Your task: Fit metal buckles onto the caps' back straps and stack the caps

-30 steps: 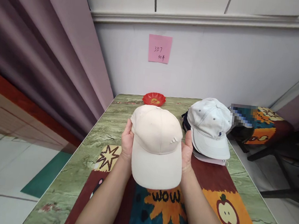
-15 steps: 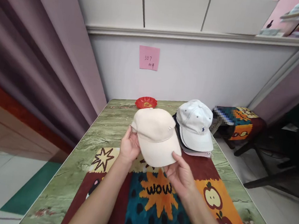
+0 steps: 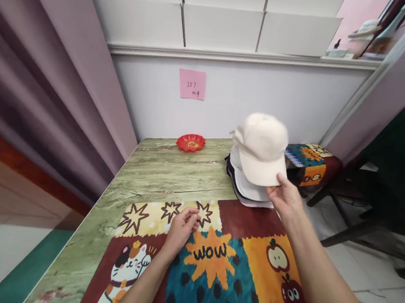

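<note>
A cream baseball cap point(image 3: 263, 141) is in my right hand point(image 3: 285, 195), with the thumb on top of the brim and the fingers beneath it. The cap is over a stack of caps at the right of the table, and hides most of the white cap point(image 3: 252, 189) at the top. Dark and pale brims show below that one. Whether the cream cap rests on the stack, I cannot tell. My left hand point(image 3: 183, 226) is above the patterned mat point(image 3: 207, 279), its fingers curled together with nothing visible in them.
A red scalloped dish point(image 3: 191, 143) stands at the back of the wood-patterned table point(image 3: 164, 171). Behind it, a pink note point(image 3: 192, 84) is stuck to the pale wall. A dark chair point(image 3: 395, 172) and a cloth-covered surface point(image 3: 312, 168) are to the right.
The cream cap has moved right and over the stack in my right hand. My left hand has let go of it and dropped to above the mat. The view has shifted slightly.
</note>
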Available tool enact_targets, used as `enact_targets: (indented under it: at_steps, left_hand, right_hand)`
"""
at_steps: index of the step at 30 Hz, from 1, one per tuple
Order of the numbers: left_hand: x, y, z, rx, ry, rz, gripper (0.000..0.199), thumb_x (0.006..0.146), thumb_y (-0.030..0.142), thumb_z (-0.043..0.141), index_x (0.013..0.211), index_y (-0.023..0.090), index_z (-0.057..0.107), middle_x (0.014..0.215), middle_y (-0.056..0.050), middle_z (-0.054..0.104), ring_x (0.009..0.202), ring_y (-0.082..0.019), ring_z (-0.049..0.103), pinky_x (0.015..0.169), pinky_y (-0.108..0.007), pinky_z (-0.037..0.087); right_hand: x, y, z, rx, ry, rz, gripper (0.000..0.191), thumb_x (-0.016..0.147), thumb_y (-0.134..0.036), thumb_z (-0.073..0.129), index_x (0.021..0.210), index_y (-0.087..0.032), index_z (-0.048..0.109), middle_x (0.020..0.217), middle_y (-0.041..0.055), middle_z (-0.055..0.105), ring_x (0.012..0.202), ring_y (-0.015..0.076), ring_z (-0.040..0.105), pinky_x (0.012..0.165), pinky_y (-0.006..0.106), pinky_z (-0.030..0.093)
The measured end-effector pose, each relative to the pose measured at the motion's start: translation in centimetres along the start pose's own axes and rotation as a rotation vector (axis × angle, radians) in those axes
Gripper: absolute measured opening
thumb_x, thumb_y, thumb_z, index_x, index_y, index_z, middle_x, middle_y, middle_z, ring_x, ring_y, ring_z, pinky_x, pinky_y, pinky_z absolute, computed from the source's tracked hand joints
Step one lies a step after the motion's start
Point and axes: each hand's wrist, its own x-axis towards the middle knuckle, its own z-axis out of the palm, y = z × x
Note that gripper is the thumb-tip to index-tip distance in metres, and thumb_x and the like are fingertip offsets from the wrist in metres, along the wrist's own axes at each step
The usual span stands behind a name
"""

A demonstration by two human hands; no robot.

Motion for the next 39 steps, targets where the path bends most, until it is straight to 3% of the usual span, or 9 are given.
enact_targets:
  at_steps: [2,4,11,14,17,21,27,31,39]
  left_hand:
    - [0.0,-0.2,-0.1,0.033,-0.012,0.036,0.031,0.084,0.043,0.065,0.099,0.016,0.067,0.086,-0.006,0.072,0.069,-0.015,0.064,0.066,-0.028,0.054]
    - [0.1,-0.4,-0.2,0.059,-0.021,0.062,0.03,0.085,0.043,0.063,0.099,0.016,0.067,0.086,-0.006,0.072,0.07,-0.015,0.065,0.067,-0.029,0.055]
    - [-0.1,-0.8,-0.4,0.073,-0.043,0.098,0.029,0.087,0.042,0.062,0.101,0.017,0.066,0.086,-0.005,0.071,0.071,-0.016,0.065,0.068,-0.029,0.055]
    - [-0.3,-0.8,-0.5,0.063,-0.061,0.108,0.028,0.088,0.041,0.061,0.101,0.016,0.066,0.087,-0.005,0.071,0.073,-0.015,0.065,0.069,-0.029,0.055]
    - [-0.4,-0.8,-0.5,0.058,-0.068,0.114,0.028,0.087,0.04,0.062,0.101,0.016,0.066,0.085,-0.005,0.071,0.071,-0.015,0.064,0.07,-0.028,0.054]
    - [-0.5,-0.7,-0.4,0.051,-0.065,0.112,0.029,0.085,0.041,0.064,0.099,0.016,0.067,0.083,-0.004,0.071,0.071,-0.015,0.065,0.069,-0.028,0.054]
    - [-0.7,-0.7,-0.4,0.055,-0.067,0.117,0.03,0.085,0.042,0.064,0.1,0.017,0.068,0.083,-0.005,0.071,0.072,-0.015,0.065,0.07,-0.029,0.055]
    - [-0.8,-1.0,-0.5,0.053,-0.066,0.122,0.03,0.084,0.043,0.065,0.1,0.018,0.068,0.084,-0.004,0.071,0.07,-0.015,0.064,0.069,-0.029,0.055]
    - [-0.7,-1.1,-0.6,0.1,-0.078,0.12,0.03,0.088,0.043,0.06,0.102,0.018,0.067,0.087,-0.005,0.071,0.072,-0.015,0.064,0.07,-0.029,0.055]
  right_hand:
    - [0.6,1.6,-2.5,-0.095,0.113,0.085,0.023,0.088,-0.004,0.057,0.105,-0.016,0.067,0.094,0.0034,0.079,0.087,0.0141,0.076,0.086,0.029,0.063]
    - [1.0,2.6,-4.1,-0.155,0.118,0.081,0.024,0.086,-0.005,0.059,0.104,-0.018,0.066,0.098,0.0035,0.079,0.091,0.0153,0.075,0.087,0.032,0.063]
    - [1.4,3.2,-4.8,-0.408,0.151,-0.099,0.022,0.078,-0.011,0.063,0.1,-0.018,0.062,0.101,0.0066,0.075,0.095,0.0187,0.073,0.09,0.038,0.062]
    - [0.6,2.7,-6.0,-0.53,0.207,-0.199,0.042,0.073,-0.02,0.071,0.113,-0.017,0.059,0.119,0.0102,0.068,0.109,0.0241,0.068,0.099,0.046,0.056]
    - [-0.2,1.9,-6.6,-0.815,0.292,-0.439,0.071,0.069,-0.034,0.077,0.134,-0.017,0.052,0.147,0.0159,0.05,0.136,0.031,0.049,0.117,0.049,0.039]
    - [-0.2,1.8,-4.2,-1.389,0.243,-0.713,0.1,0.073,-0.061,0.07,0.151,-0.006,0.037,0.156,0.027,0.037,0.146,0.0367,0.037,0.121,0.048,0.029]
    - [1.7,4.9,0.2,-1.625,0.202,-0.615,0.135,0.063,-0.072,0.073,0.162,-0.011,0.004,0.162,0.0263,0.029,0.15,0.0407,0.028,0.119,0.059,0.023]
    - [2.7,5.6,-0.2,-1.645,0.22,-0.555,0.146,0.056,-0.073,0.077,0.163,-0.016,-0.005,0.163,0.0251,0.027,0.148,0.0422,0.031,0.117,0.057,0.028]
    - [3.4,4.3,-1.0,-1.707,0.199,-0.421,0.154,0.048,-0.075,0.081,0.163,-0.013,-0.002,0.156,0.029,0.038,0.14,0.0447,0.045,0.112,0.055,0.038]
